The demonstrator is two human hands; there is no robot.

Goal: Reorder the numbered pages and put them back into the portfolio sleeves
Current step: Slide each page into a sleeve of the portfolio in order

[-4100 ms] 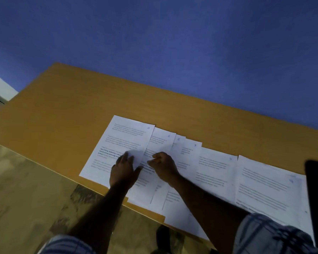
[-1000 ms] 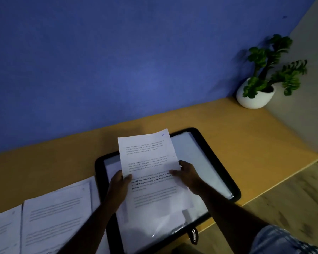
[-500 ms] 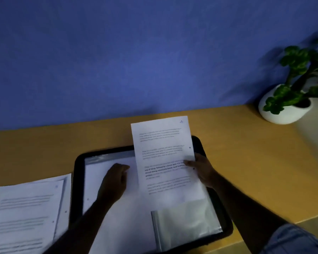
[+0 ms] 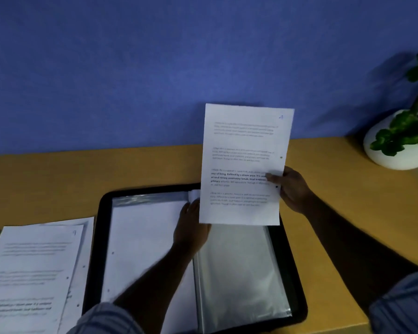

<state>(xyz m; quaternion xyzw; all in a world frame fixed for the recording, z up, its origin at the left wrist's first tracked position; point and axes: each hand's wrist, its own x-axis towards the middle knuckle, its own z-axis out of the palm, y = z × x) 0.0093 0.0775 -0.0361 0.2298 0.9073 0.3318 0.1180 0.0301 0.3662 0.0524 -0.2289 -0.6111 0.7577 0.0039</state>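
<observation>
An open black portfolio point(image 4: 99, 237) lies on the wooden table, with white pages on its left side and clear plastic sleeves point(image 4: 239, 273) on its right. My right hand point(image 4: 291, 189) pinches the right edge of a printed page point(image 4: 244, 150) with a handwritten number in its top right corner, and holds it upright above the sleeves. My left hand point(image 4: 191, 227) rests on the portfolio near its middle fold, partly hidden behind the held page. More numbered pages point(image 4: 32, 273) lie overlapped on the table left of the portfolio; the top one reads 9.
A white pot with a green plant point(image 4: 401, 141) stands at the back right of the table point(image 4: 348, 201). A blue wall runs behind the table. The table's front edge passes at the lower right.
The left hand let go of the page and went down onto the portfolio. The right hand alone lifted the page higher and to the right. Earlier, both hands were among the spread pages.
</observation>
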